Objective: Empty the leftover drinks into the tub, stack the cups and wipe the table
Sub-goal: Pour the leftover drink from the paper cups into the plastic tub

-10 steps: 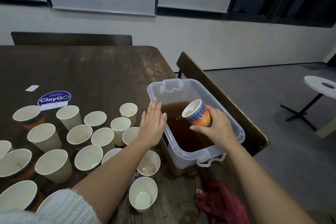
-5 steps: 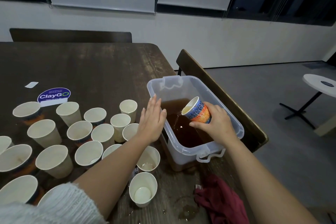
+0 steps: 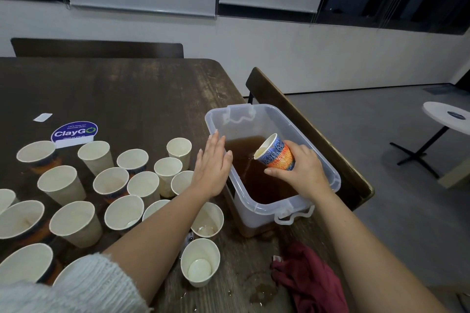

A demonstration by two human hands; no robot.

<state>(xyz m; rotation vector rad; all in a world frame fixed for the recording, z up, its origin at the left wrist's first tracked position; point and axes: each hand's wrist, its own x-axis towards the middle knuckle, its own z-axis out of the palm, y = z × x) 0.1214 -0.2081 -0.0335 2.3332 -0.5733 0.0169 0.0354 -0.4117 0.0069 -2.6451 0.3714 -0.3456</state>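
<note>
- Centre right of the frame: our right hand (image 3: 302,173) grips a patterned paper cup (image 3: 276,152), tilted mouth-left over the clear plastic tub (image 3: 328,173) — a thin brown stream falls into the brown liquid (image 3: 254,180) already there.
- Our left hand (image 3: 212,165) lies flat with straight fingers against the tub's left rim, holding nothing.
- Left half: many open paper cups (image 3: 109,183) stand clustered on the dark wooden table (image 3: 127,89).
- Lower right of centre: a maroon cloth (image 3: 305,279) lies crumpled beside a small puddle (image 3: 259,292).
</note>
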